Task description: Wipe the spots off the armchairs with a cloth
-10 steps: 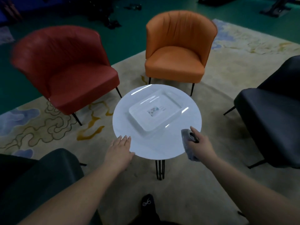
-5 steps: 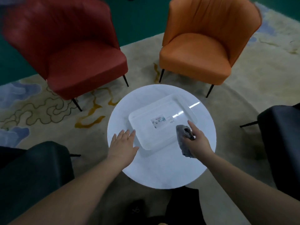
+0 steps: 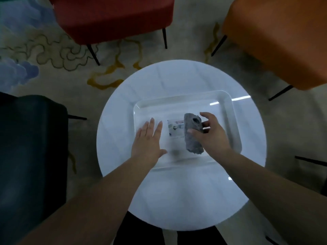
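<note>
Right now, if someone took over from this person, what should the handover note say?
Right hand: grips the grey cloth over the white tray on the round table.
Left hand: open, flat, fingers straight, over the tray's left edge.
Red armchair, orange armchair and dark armchair stand around the table.
Done: cannot tell; no spots show on the armchairs.
Left: check seats, wipe any spots.

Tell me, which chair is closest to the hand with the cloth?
The orange armchair, at the upper right beside the right hand gripping the grey cloth. The red armchair and dark armchair sit leftward.
</note>
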A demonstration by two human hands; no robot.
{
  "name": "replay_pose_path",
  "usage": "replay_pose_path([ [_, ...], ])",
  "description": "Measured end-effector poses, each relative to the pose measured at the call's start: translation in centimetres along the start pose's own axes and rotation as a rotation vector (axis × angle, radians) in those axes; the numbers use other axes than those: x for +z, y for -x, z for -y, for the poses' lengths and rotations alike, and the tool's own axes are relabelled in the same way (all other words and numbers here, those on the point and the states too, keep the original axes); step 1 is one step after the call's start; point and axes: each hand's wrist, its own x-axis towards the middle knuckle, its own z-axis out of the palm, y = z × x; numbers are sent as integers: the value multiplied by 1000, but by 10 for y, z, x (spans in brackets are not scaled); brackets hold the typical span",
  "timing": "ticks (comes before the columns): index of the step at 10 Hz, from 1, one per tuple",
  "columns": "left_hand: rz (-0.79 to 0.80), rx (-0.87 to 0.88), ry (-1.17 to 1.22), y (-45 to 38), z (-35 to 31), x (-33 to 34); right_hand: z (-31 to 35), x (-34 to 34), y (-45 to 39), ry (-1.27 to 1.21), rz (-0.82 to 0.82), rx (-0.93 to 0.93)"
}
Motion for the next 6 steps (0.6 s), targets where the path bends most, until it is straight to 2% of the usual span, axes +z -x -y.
replay_pose_path([
  [2, 26, -50, -48, -15, 1, 15, -9, 28, -38, 3, 43, -45],
  [4, 45, -53, -57, -16, 2, 8, -17, 31, -51, 246, 134, -120],
  [6, -12, -57, -30, 1, 5, -14, -8, 17, -42, 467, 242, -99],
])
